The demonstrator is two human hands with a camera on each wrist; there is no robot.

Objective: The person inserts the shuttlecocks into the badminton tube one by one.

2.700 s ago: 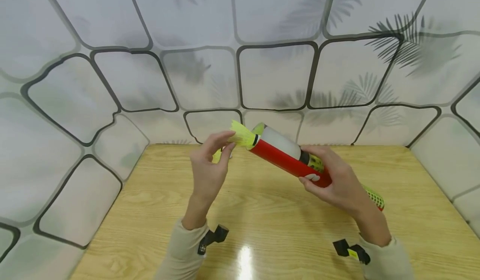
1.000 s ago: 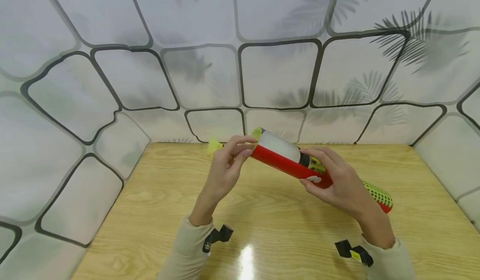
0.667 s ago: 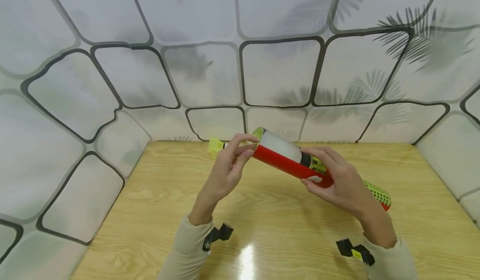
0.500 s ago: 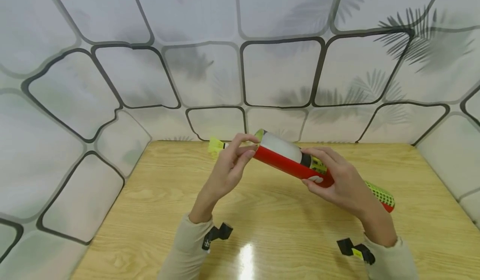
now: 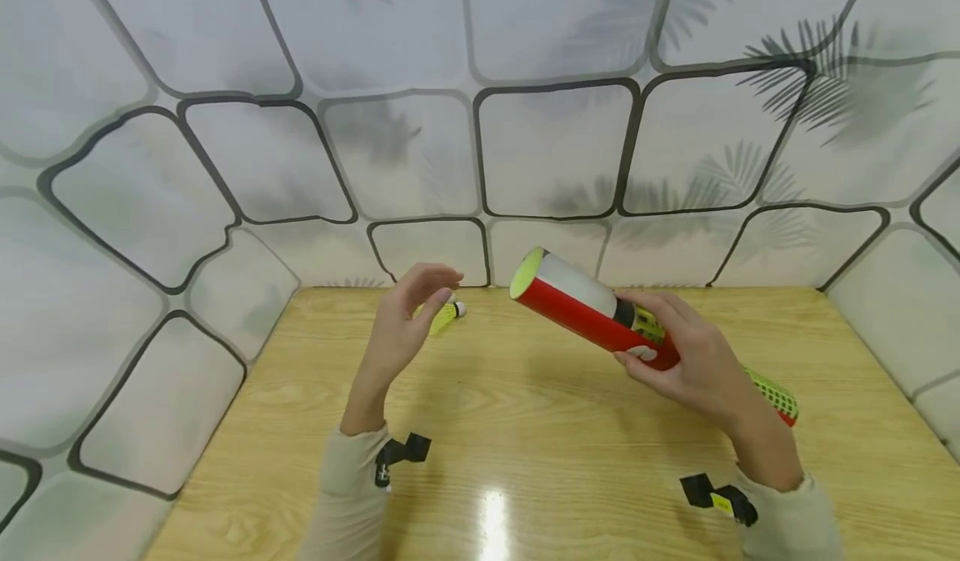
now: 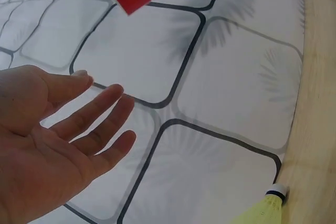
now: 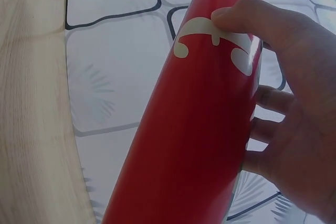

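Note:
My right hand grips a red, white and yellow-green shuttlecock tube, held tilted above the table with its round mouth up and to the left. Thumb and fingers lie on opposite sides of the tube in the right wrist view. Left of the mouth, my left hand is in the air with nothing in it. Its fingers are loosely bent and spread, apart from the tube. Behind it a yellow shuttlecock lies on the table, partly hidden by the thumb. The tube's inside cannot be made out.
The wooden table ends at the back against a pale wall covering with dark outlines and leaf shadows. The tube's dotted lower end shows beyond my right wrist. Small black devices are strapped to both sleeves.
Earlier my left hand pinched a yellow shuttlecock at the tube's mouth, then its fingers were at the opening. That shuttlecock is out of sight now, and the left hand has drawn back left.

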